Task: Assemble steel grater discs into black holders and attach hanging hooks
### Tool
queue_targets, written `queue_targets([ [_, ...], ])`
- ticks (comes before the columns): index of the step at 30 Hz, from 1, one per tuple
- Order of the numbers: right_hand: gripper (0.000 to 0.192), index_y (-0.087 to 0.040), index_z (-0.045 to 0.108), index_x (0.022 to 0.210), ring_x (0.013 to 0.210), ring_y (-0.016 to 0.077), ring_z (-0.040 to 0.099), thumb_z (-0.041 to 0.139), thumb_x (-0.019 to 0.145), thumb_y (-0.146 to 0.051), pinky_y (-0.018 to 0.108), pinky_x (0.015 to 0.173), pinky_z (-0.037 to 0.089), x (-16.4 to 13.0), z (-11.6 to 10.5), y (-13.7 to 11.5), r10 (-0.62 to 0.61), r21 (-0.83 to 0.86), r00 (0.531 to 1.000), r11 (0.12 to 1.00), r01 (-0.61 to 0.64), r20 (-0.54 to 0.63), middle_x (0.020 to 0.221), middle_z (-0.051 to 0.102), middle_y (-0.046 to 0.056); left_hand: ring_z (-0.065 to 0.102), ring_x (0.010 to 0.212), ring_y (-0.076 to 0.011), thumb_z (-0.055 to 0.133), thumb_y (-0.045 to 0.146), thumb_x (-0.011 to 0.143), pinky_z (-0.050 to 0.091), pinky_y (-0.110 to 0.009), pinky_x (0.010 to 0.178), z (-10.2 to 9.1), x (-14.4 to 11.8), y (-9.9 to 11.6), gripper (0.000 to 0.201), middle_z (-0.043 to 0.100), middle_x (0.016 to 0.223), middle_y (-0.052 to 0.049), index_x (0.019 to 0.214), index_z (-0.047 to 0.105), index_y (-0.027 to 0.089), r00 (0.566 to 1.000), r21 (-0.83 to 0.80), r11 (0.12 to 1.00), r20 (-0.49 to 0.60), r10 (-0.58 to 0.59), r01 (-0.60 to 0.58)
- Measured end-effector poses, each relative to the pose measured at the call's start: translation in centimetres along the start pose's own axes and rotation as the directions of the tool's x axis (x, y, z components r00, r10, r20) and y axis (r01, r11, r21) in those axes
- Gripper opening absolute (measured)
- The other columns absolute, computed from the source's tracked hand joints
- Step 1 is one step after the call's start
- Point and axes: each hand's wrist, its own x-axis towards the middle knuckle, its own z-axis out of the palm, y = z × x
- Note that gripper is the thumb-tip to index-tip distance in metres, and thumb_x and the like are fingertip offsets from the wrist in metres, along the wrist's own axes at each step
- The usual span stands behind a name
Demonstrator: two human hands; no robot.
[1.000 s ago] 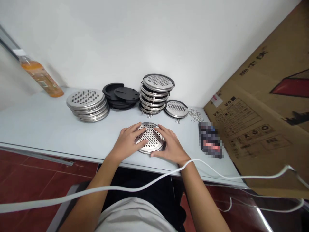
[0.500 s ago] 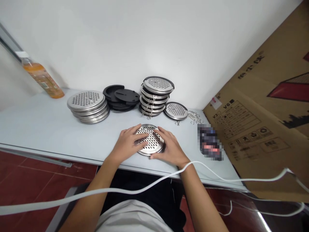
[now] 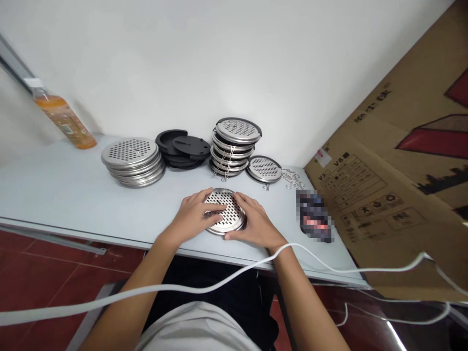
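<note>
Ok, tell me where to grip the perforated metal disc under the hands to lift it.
Probably by its raised rim, from both sides: the perforated disc lies flat on the table, and the left hand and right hand already flank it, fingers resting on top.

1. I'm at a small piecework assembly bench, more workshop than home.
2. On my white table [image 3: 66,195] sit batches of one product: a stack of perforated steel discs [image 3: 132,161], black plastic bases [image 3: 183,147], assembled units [image 3: 234,146] and loose wire clips [image 3: 292,178].
3. A big shipping carton [image 3: 395,195] leans beside me, against a bare wall.
</note>
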Motion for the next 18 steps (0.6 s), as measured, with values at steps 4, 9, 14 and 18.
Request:
queue_targets([
  [4,0.075,-0.021,0.048,0.148,0.128,0.0308,0.058,0.068,0.085,-0.055,0.05,0.105,0.047,0.3,-2.0,1.6,0.069,0.122,0.984,0.991,-0.05,-0.163,0.144,0.057,0.016,0.048,0.137,-0.0315,0.06,0.049,0.094,0.035,-0.054,0.114,-0.1,-0.4,0.1,0.03,0.046,0.154,0.0,0.121,0.071,0.046,1.0,-0.015,1.0,-0.01,0.016,-0.016],
  [9,0.034,-0.017,0.07,0.118,0.119,0.0347,0.061,0.059,0.091,-0.034,0.054,0.103,0.046,1.2,-4.7,5.2,0.109,-0.275,0.942,0.94,-0.201,-0.316,0.127,0.067,0.019,0.05,0.135,-0.0314,0.059,0.051,0.094,0.037,-0.053,0.114,-0.2,-0.7,0.2,0.029,0.048,0.153,0.002,0.119,0.072,0.046,1.0,-0.024,0.999,-0.012,0.021,-0.022],
  [14,0.032,-0.016,0.068,0.119,0.126,0.038,0.058,0.056,0.091,-0.028,0.055,0.102,0.047,1.6,-5.3,6.8,0.119,-0.427,0.981,0.888,-0.173,-0.151,0.14,0.06,0.021,0.048,0.137,-0.0319,0.06,0.052,0.094,0.037,-0.054,0.113,0.0,-0.7,0.1,0.03,0.047,0.154,0.002,0.12,0.071,0.047,1.0,-0.023,1.0,-0.014,0.011,-0.011],
  [18,0.028,-0.016,0.072,0.111,0.121,0.0337,0.064,0.055,0.091,-0.027,0.048,0.101,0.049,2.1,-5.9,6.9,0.051,-0.402,0.997,0.913,-0.07,-0.058,0.124,0.07,0.019,0.048,0.137,-0.0307,0.058,0.053,0.094,0.036,-0.054,0.114,0.0,-0.7,0.1,0.03,0.047,0.154,0.001,0.121,0.071,0.047,1.0,-0.02,1.0,-0.019,0.022,-0.022],
])
